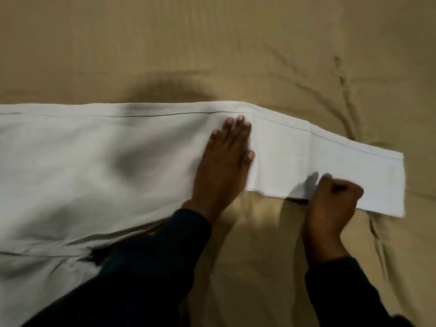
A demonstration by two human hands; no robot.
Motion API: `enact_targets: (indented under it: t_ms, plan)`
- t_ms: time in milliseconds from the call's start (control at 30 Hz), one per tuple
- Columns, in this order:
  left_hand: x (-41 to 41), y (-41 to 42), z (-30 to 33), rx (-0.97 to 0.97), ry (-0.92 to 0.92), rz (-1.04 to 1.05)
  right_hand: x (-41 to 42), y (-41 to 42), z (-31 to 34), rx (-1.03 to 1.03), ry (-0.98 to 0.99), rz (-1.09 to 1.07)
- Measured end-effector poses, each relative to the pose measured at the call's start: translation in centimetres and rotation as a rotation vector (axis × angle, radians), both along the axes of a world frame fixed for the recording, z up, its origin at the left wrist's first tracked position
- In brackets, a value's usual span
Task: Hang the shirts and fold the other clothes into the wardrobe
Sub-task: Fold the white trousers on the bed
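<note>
Garment: white trousers (pixel 94 161) lie flat across a tan bedsheet (pixel 236 48), one leg reaching right.
Left hand: left hand (pixel 224 156) presses the cloth mid-leg, fingers straight.
Right hand: right hand (pixel 335 197) pinches the leg's near edge close to the hem, fingers curled.
Handling: likely light, soft and limp; best taken by hem or seam.
Surface: sheet creased at far right; room beyond unseen.

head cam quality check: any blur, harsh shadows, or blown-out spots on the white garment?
Head view: right hand is motion-smeared where it grips the white garment edge; left hand lies flat and sharper. Soft dark shadows fall on the garment's left part and the tan sheet above. The narrow right end looks brightest, with little texture visible. Overall soft and dim.
</note>
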State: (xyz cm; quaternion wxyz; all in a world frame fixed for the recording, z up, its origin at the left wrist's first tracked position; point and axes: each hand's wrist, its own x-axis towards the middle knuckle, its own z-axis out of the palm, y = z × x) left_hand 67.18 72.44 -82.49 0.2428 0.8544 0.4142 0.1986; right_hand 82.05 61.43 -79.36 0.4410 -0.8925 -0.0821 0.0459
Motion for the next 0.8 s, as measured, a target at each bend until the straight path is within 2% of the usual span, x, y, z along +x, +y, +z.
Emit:
enact_targets:
  t_ms: [67, 133, 200, 267, 333, 500, 567, 633, 700, 733, 767, 800]
  plan:
    - [0.0, 0.6, -1.0, 0.004, 0.031, -0.03, 1.3, -2.0, -0.7, 0.047, 0.303, -0.341]
    - [-0.3, 0.4, -1.6, 0.057, 0.055, -0.044, 2.7, -2.9, -0.4, 0.205, 0.539, -0.454]
    - [-0.4, 0.2, -1.9, 0.11, 0.084, -0.039, 4.4, -3.0, 0.1, 0.523, 0.682, -0.393]
    - [-0.3, 0.3, -2.0, 0.148, 0.104, -0.029, 6.2, -2.3, 0.9, 0.7, 0.785, -0.258]
    - [-0.2, 0.3, -2.2, 0.168, 0.111, -0.023, 8.4, -1.0, 1.4, 0.759, 0.872, -0.168]
    - [0.0, 0.0, -2.5, 0.201, 0.131, -0.011, 14.5, 0.2, 1.4, 0.804, 0.911, -0.201]
    - [0.0, 0.0, -2.6, 0.223, 0.135, -0.011, 15.3, -0.3, 0.5, 0.755, 0.784, -0.241]
    - [0.0, -0.1, -2.7, 0.239, 0.13, -0.013, 15.4, -0.7, -0.5, 0.577, 0.497, -0.367]
    - [0.0, 0.0, -2.8, 0.25, 0.13, -0.013, 14.6, -0.4, -0.7, 0.226, 0.215, -0.48]
    - [0.0, 0.0, -2.8, 0.251, 0.131, -0.013, 13.6, 0.0, -0.4, 0.001, 0.05, -0.465]
    - [0.1, 0.0, -2.9, 0.251, 0.13, -0.014, 12.0, 0.3, -0.1, -0.119, -0.138, -0.355]
    - [0.1, 0.0, -2.9, 0.25, 0.128, -0.016, 9.9, 1.0, -0.3, -0.113, -0.271, -0.125]
